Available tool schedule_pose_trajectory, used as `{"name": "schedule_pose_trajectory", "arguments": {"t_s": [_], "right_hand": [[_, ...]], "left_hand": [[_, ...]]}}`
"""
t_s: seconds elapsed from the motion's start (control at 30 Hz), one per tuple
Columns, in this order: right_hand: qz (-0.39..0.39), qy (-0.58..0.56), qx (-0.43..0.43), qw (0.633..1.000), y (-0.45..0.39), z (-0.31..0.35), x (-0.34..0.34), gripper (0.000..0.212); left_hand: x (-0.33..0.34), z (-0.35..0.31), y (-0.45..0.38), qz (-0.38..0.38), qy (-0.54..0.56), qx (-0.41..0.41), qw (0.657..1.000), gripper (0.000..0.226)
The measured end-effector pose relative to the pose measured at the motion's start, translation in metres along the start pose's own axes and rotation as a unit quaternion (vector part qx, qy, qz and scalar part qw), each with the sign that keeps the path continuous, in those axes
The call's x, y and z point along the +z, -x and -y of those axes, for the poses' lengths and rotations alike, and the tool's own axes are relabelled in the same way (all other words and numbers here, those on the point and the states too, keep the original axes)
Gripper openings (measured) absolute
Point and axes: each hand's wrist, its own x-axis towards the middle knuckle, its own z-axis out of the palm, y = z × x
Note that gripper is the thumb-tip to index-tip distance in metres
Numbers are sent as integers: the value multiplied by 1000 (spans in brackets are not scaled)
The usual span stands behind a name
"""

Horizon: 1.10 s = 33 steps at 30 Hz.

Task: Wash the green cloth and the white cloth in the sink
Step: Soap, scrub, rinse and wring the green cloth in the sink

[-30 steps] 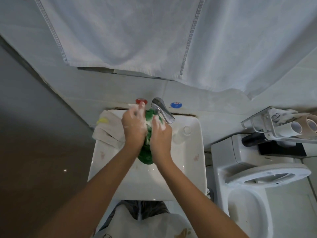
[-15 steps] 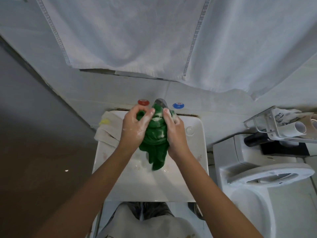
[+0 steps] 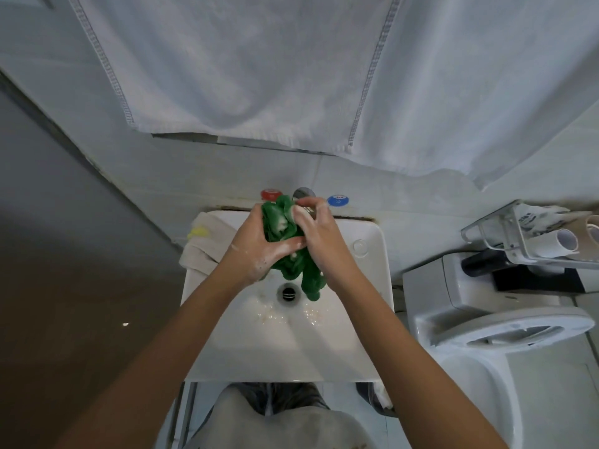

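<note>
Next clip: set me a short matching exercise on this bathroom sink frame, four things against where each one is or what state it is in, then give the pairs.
Things:
1. green cloth
2. white cloth
3. drain
4. red tap cap

Places or states:
A. draped over the left edge of the sink
B. uncovered at the bottom of the basin
C. on the wall ledge, left of the spout
D. soapy, gripped between the left hand and the right hand

Pairs: 1-D, 2-A, 3-B, 4-C
</note>
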Motion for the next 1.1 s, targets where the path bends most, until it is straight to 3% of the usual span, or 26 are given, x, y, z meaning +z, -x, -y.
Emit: {"name": "schedule_pose_trajectory", "arguments": {"t_s": [0.13, 0.23, 0.33, 0.43, 0.63, 0.77, 0.93, 1.1], "right_hand": [[-2, -19, 29, 999, 2, -11, -10, 33], [70, 40, 15, 997, 10, -25, -17, 40], [149, 90, 19, 985, 15, -34, -24, 19], [172, 155, 37, 972, 14, -44, -29, 17], [217, 179, 85, 956, 9, -61, -50, 13], [215, 93, 78, 969, 11, -70, -61, 5], [136, -26, 52, 989, 16, -77, -60, 8], [29, -139, 34, 989, 18, -76, -42, 22]], "left_hand": [[-12, -1, -3, -66, -3, 31, 997, 43], [-24, -3, -7, -105, 52, 46, 992, 37], [-30, -1, -9, -114, 85, 54, 988, 45], [-34, 6, -11, -129, 98, 60, 985, 54], [-48, 10, -12, -155, 114, 72, 979, 33], [-58, 16, -13, -181, 120, 73, 973, 47], [-63, 30, -5, -116, 80, 62, 988, 66], [-45, 35, 3, -89, 81, 43, 992, 54]]}}
